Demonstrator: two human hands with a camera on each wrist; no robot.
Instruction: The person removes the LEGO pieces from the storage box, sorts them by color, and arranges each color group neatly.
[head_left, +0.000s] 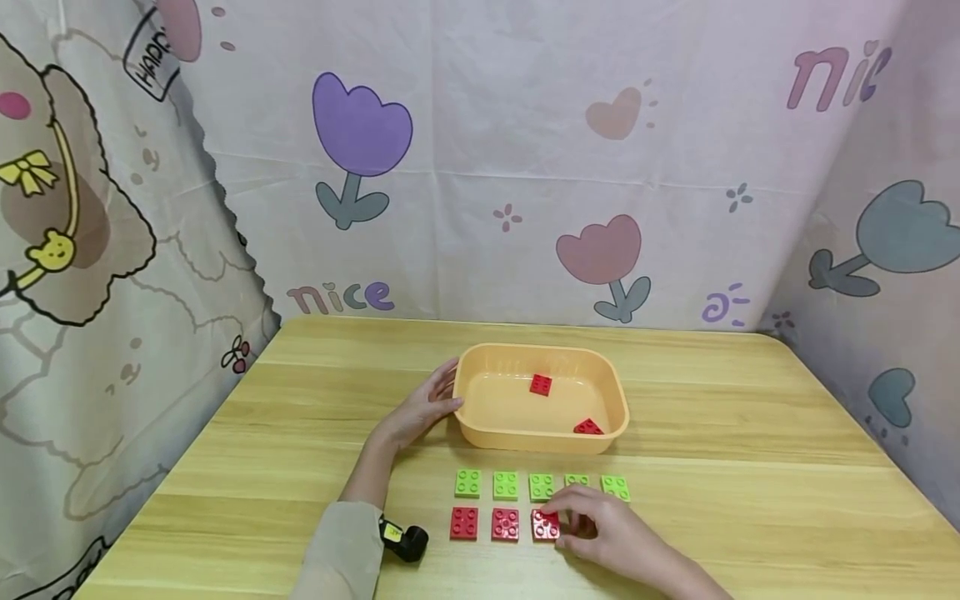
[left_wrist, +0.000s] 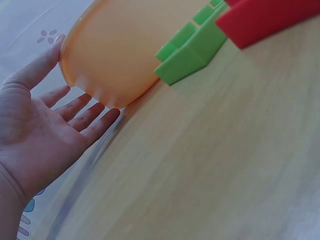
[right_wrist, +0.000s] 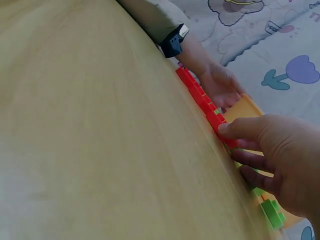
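My left hand [head_left: 420, 410] rests against the left side of a yellow-orange plastic basin [head_left: 510, 442]; its fingers [left_wrist: 95, 120] lie nearly straight along the outer wall, with the thumb up at the rim. Two red building blocks, one toward the back [head_left: 541, 384] and one in the front right corner [head_left: 588, 427], lie inside. My right hand [head_left: 611, 533] pinches a third red block [head_left: 545, 526] between thumb and forefinger, at the right end of a row on the table. Left of it sit two more red blocks, one in the middle [head_left: 505, 525] and one outermost [head_left: 464, 523].
A row of several green blocks [head_left: 506, 485] runs between the basin and the red row; my right hand partly covers some of it. A black device [head_left: 405, 542] is strapped at my left wrist. The wooden table [head_left: 262, 467] meets a printed cloth [head_left: 480, 250] behind.
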